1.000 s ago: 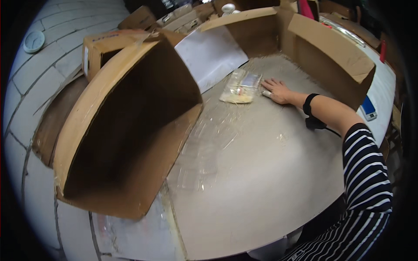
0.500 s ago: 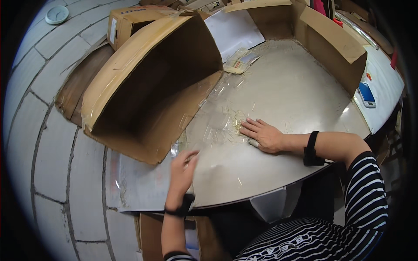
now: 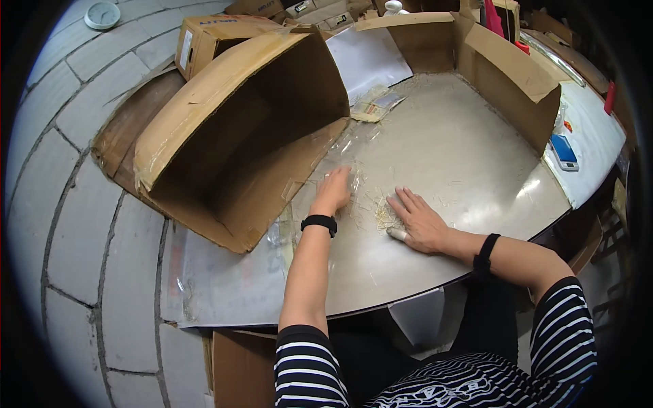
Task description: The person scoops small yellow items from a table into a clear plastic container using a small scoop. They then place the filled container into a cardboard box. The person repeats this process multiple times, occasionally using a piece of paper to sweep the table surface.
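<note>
My left hand lies flat, fingers together, on the grey tabletop beside the mouth of a big open cardboard box lying on its side. My right hand rests palm down with fingers spread, a little to the right. Between the two hands is a small heap of thin pale shreds, which both hands touch. Neither hand holds anything. Each wrist wears a black band.
A clear packet with yellowish contents lies at the far side of the table. A cardboard wall stands around the back and right. A small blue device sits on a white sheet at the right. Another box stands behind.
My left hand has reached forward from the table's near edge to the shreds. My right hand has shifted slightly right, and the view has tilted down toward me.
</note>
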The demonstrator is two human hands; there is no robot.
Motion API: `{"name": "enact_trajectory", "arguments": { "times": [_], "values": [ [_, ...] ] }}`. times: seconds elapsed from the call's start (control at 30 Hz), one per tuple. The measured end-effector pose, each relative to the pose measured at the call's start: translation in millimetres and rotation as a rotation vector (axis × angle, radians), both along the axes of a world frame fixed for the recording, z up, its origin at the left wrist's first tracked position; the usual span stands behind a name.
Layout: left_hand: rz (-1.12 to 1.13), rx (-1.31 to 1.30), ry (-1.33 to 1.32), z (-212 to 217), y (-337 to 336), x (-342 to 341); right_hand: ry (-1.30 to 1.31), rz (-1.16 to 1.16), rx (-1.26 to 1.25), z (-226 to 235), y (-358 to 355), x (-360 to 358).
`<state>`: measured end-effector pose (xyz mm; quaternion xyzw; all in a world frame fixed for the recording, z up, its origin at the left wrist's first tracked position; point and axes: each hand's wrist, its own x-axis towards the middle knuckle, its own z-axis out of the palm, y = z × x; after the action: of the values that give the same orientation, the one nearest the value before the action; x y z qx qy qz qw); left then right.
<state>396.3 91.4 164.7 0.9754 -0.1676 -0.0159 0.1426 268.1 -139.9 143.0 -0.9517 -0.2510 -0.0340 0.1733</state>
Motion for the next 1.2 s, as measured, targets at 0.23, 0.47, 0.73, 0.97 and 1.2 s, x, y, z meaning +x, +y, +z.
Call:
{"name": "enact_trajectory", "arguments": {
  "times": [0.23, 0.47, 0.73, 0.97, 1.2],
  "values": [
    [0.132, 0.165, -0.225, 18, 7, -5, 0.018, 0.246, -0.104, 1, 33, 13],
    [0.298, -0.161, -0.605, 41, 37, -60, -0.025, 0.225, -0.009, -18, 25, -25],
    [0.317, -0.206, -0.743, 22, 74, -117, -0.055, 0.168, 0.002, -8, 29, -39],
    [0.393, -0.223, -0.542, 21, 91, -129, -0.045, 0.142, 0.009, -9, 27, -41],
    [0.557, -0.327, -0.496, 18, 108, -127, -0.031, 0.139, 0.025, -9, 28, -42]
  ]
}}
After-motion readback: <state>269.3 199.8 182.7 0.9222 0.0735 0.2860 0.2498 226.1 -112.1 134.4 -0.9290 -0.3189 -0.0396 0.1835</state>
